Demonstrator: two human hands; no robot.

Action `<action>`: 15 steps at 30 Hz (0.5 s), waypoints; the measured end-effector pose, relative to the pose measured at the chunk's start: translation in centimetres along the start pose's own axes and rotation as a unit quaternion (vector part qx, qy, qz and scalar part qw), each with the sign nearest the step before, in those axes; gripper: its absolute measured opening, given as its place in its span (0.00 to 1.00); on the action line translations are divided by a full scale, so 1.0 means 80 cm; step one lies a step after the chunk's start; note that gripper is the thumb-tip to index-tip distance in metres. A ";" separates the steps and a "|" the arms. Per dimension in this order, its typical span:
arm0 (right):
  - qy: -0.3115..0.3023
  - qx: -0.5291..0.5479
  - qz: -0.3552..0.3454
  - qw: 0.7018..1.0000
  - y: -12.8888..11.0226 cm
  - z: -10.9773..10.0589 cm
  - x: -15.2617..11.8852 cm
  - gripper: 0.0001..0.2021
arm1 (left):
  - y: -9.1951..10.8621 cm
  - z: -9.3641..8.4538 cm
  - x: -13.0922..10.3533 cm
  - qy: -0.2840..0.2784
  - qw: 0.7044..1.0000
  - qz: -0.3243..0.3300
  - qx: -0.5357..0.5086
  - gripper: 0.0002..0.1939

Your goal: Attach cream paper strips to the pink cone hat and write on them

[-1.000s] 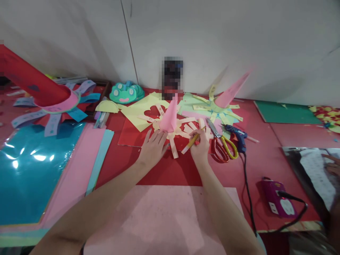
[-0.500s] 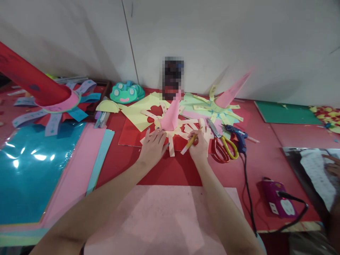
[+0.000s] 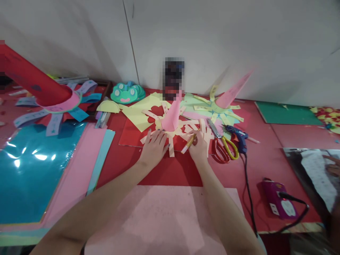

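A pink paper cone stands on a flower-shaped base with lettered paper strips around it, over red card. My left hand lies with spread fingers on the strips at the cone's lower left. To the cone's right, my right hand is closed around a yellow pen that slants down to the left. Loose pale strips lie by that hand. Scissors with red and yellow handles and a blue glue gun rest just to the right.
A second pink cone stands behind the scissors. At left are a red tube, a green frog craft and a blue glossy sheet. A purple power box and another person's hand are at right.
The view has shifted very slightly. Both hands keep nearly the same places, and the pen remains in my right hand.
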State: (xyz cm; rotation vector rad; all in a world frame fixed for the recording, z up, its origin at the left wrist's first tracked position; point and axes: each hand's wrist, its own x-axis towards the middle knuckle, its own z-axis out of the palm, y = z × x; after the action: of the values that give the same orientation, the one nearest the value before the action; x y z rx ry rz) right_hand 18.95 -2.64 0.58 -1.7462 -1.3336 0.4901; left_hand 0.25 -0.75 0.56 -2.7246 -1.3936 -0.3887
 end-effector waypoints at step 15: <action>0.062 -0.074 -0.025 0.995 0.005 -0.006 -0.003 0.09 | 0.000 0.001 -0.005 -0.003 0.995 0.098 -0.007 0.23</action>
State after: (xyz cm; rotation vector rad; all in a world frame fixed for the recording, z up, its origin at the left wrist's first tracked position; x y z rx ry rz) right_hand 19.43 -3.08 0.42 -1.8272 -1.3502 0.2571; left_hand 0.06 -1.04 0.43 -2.8421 -1.1129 -0.3800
